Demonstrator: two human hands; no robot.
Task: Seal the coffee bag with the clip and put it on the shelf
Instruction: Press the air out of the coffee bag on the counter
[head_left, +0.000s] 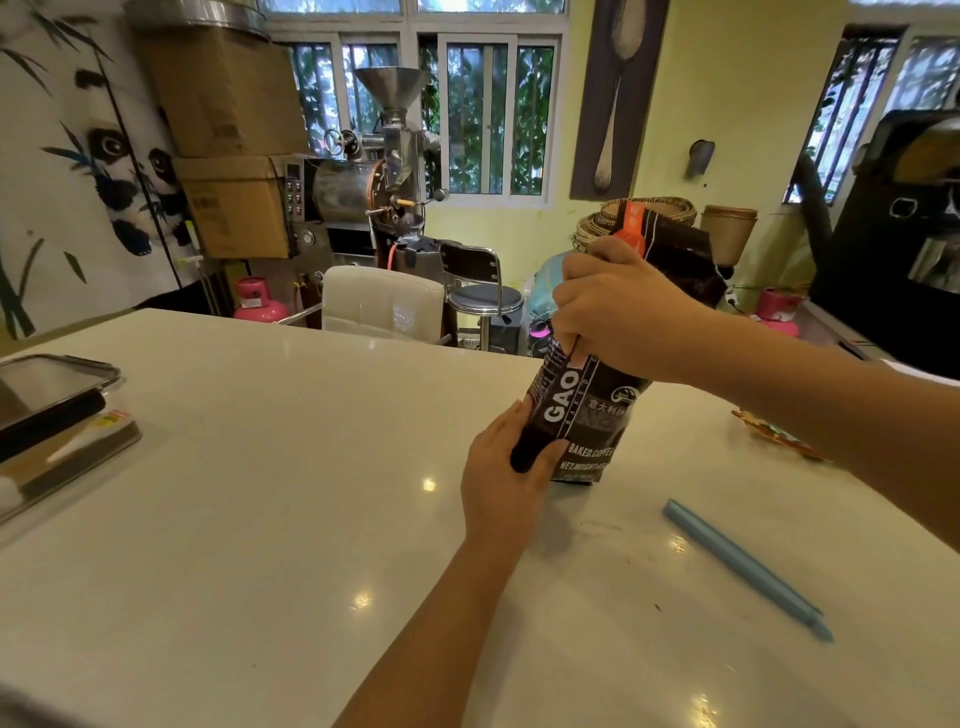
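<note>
The right hand (621, 312) is closed around the upper part of a tall black foil coffee bag with white lettering (582, 415), fingers wrapped over its front and squeezing the neck just below the folded top, where an orange label strip (631, 228) runs down from the top edge. The left hand (506, 478) grips the bag's lower left corner, thumb across the front face and fingers pressed to the side. The bag stands upright on the glossy white desk (260, 467), towards its far right part, near the far edge.

A long, slim light-blue plastic sealing clip (748, 569) lies loose on the desk on the right side, nearer the person than the bag, well apart from both hands, angled towards the near right corner. A crumpled orange-gold wrapper (779, 435) lies by the right edge, partly behind the right forearm. At the left edge rests a clear lidded container (57, 382) above a flat grey tray (78, 457).
</note>
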